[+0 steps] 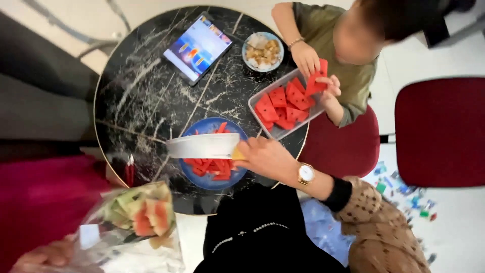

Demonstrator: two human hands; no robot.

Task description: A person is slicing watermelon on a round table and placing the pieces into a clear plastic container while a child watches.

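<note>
My right hand (268, 157) grips a wide-bladed knife (202, 146) by its yellow handle, with the flat blade lying across a blue plate (204, 180) of red watermelon pieces (211, 168). At the bottom left, my left hand (43, 255) holds a clear plastic bag (129, 225) full of watermelon rinds. The plate sits at the near edge of a round black marble table (146, 96).
Across the table another person holds a watermelon slice (318, 78) over a clear rectangular container (283, 106) of slices. A tablet (198, 48) with a lit screen and a small bowl of food (262, 51) lie at the far side. Red chairs (439, 131) stand to the right.
</note>
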